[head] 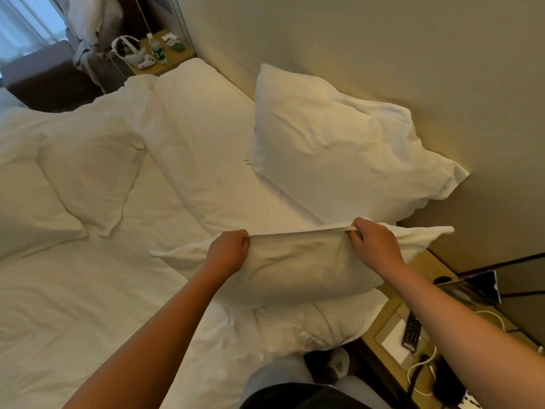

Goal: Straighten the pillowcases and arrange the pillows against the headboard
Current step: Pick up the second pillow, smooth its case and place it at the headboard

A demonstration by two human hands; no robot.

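Hotel bedroom; white bed (88, 290); padded headboard (383, 54); nightstand (392, 329).

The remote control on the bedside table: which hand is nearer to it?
Right. The right hand grips the held pillow above the remote control; the left hand grips it farther away, over the bed.

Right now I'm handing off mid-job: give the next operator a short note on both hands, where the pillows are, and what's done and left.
Left hand and right hand: both shut on the top edge of the held pillow, lifted over the near corner of the bed.
Done: one pillow leans against the headboard, its case still wrinkled.
Left: place the held pillow beside it. Another pillow lies on the far side of the bed, and one more sits under the held one; both need straightening and placing.
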